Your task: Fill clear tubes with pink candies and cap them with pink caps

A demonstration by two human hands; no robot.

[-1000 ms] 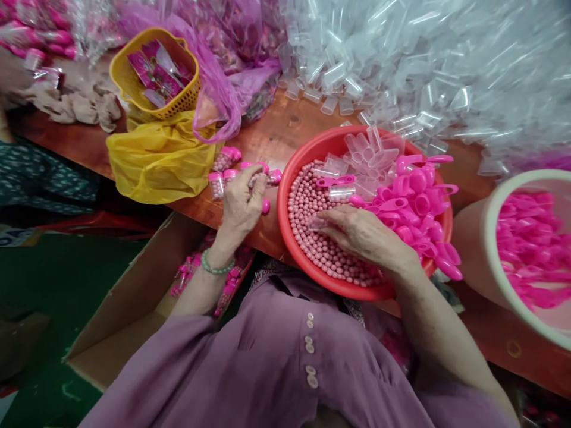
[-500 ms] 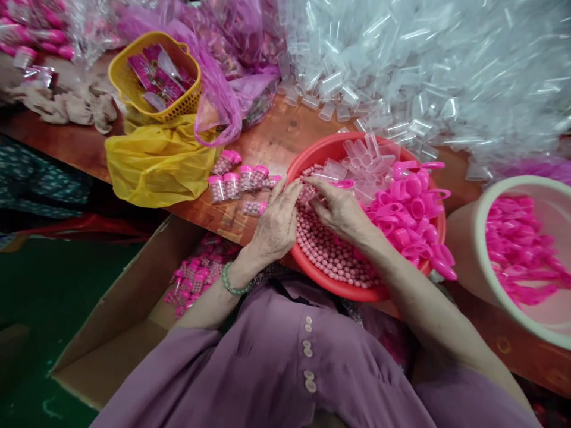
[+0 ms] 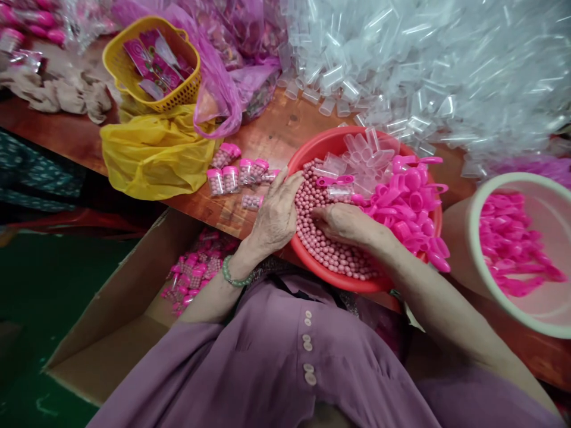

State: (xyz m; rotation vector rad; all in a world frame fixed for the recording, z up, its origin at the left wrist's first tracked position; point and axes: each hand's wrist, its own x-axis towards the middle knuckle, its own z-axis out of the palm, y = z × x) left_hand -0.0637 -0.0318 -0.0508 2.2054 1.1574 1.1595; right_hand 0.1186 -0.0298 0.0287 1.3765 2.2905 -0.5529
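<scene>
A red basin point(image 3: 332, 284) contains pink beads point(image 3: 307, 199), clear plastic tubes point(image 3: 368, 151) and bright pink plastic caps point(image 3: 408, 199). My left hand point(image 3: 277, 211) is at the basin's left rim with its fingers bent together; whatever they may hold is hidden from view. Down in the beads, the curled fingers of my right hand point(image 3: 341, 223) gather some of them. A pink piece with a handle point(image 3: 334, 181) and a clear tube point(image 3: 339, 192) lie just beyond that hand. Left of the basin are several capped, bead-filled jars point(image 3: 231, 178).
Loose clear tubes point(image 3: 423, 71) are heaped at the back right. A white bucket point(image 3: 475, 261) of pink parts stands at right. Yellow basket point(image 3: 167, 104), yellow bag point(image 3: 156, 160) and purple bag point(image 3: 232, 113) sit at left. Below the table edge, a cardboard box point(image 3: 107, 315) contains filled jars.
My right hand has moved from beside my left fingertips down into the beads. My left hand stays near the rim. The view has shifted slightly.
</scene>
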